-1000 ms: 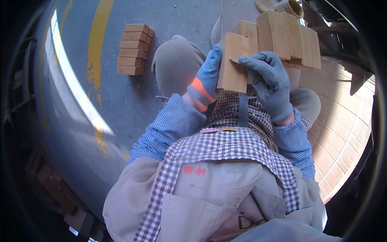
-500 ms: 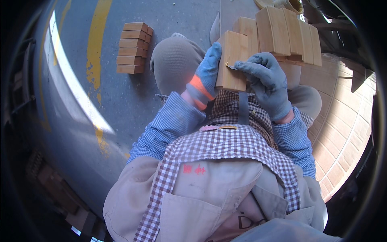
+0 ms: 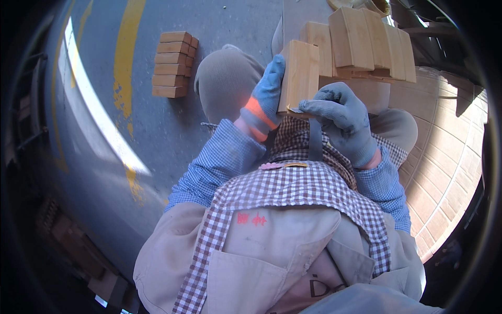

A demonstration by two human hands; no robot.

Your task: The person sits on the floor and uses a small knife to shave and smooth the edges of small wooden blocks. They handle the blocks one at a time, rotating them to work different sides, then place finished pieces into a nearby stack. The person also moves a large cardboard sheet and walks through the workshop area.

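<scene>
My left hand (image 3: 267,93), in a blue-grey glove with an orange band, grips a pale wooden block (image 3: 301,73) by its left side and holds it upright above my lap. In my gloved right hand (image 3: 342,118), thumb and fingers are pinched on a small thin metal blade (image 3: 295,110). The blade lies against the lower end of the block's face, and a yellowish sliver shows at its tip. Most of the blade is hidden by the fingers.
Several larger wooden blocks (image 3: 355,39) stand in a row at the far right, over a cardboard sheet (image 3: 444,131). Stacked wooden blocks (image 3: 171,68) sit on the grey floor to the left, beside a yellow painted line (image 3: 125,57). My knees flank the work.
My right hand has drawn the blade down the block's face, from about its middle to its lower edge. The left hand and block have hardly moved.
</scene>
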